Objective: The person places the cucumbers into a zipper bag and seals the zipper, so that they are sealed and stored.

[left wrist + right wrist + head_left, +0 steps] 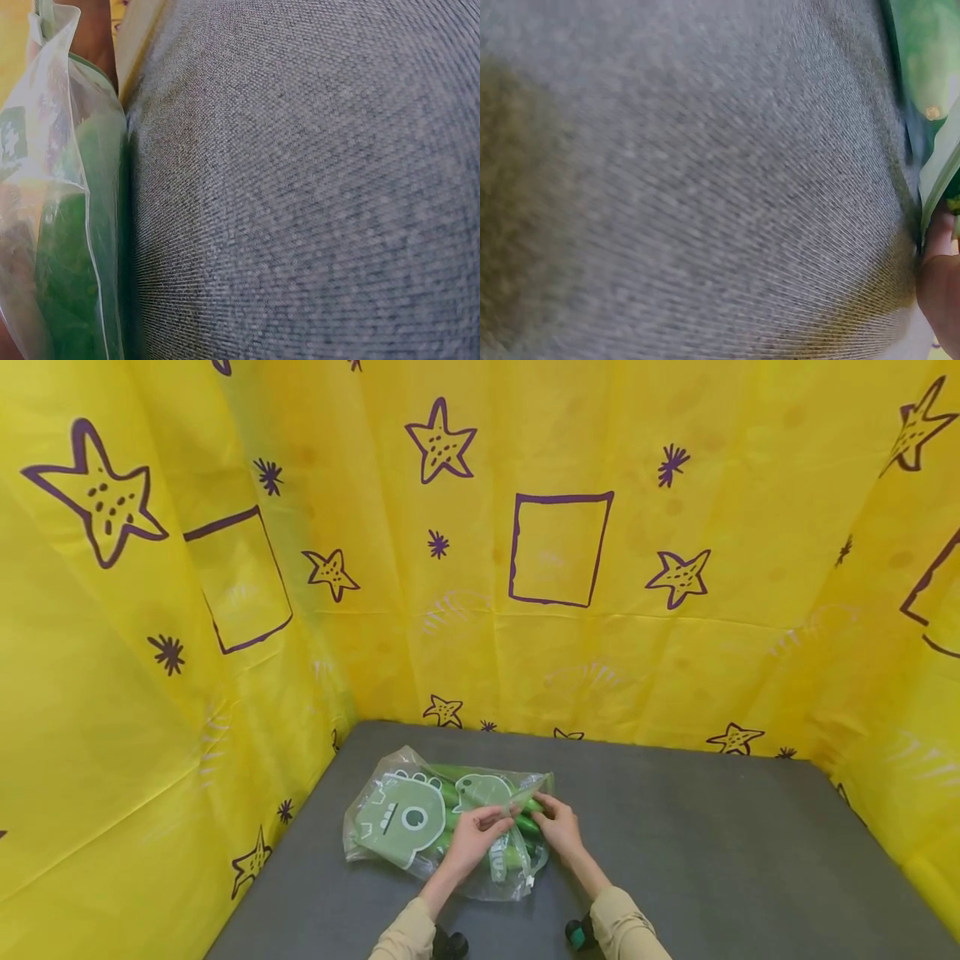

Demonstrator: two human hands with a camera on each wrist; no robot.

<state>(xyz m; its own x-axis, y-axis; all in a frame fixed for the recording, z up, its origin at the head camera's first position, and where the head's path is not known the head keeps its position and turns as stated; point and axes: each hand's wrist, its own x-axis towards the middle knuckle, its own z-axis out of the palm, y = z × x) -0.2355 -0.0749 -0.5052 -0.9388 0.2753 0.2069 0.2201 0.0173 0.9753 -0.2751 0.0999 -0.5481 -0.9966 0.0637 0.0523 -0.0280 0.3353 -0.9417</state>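
A clear plastic zip bag (405, 814) with green cartoon dinosaur prints lies on the grey cloth surface. Long green things (528, 822), cucumber-like, show inside it; the pale rounded end of one green thing (930, 67) appears in the right wrist view. Over the bag's middle, my left hand (471, 839) pinches the film near its opening. At the bag's right end my right hand (558, 827) grips the edge of the opening, fingers partly behind the plastic. In the left wrist view the bag (67, 225) stands along the left side, and the left fingers are mostly hidden.
The grey surface (712, 843) extends right of the bag. Yellow cloth walls (555, 668) printed with purple stars enclose the back and both sides. Small black devices (577, 933) sit by the wrists near the sleeves.
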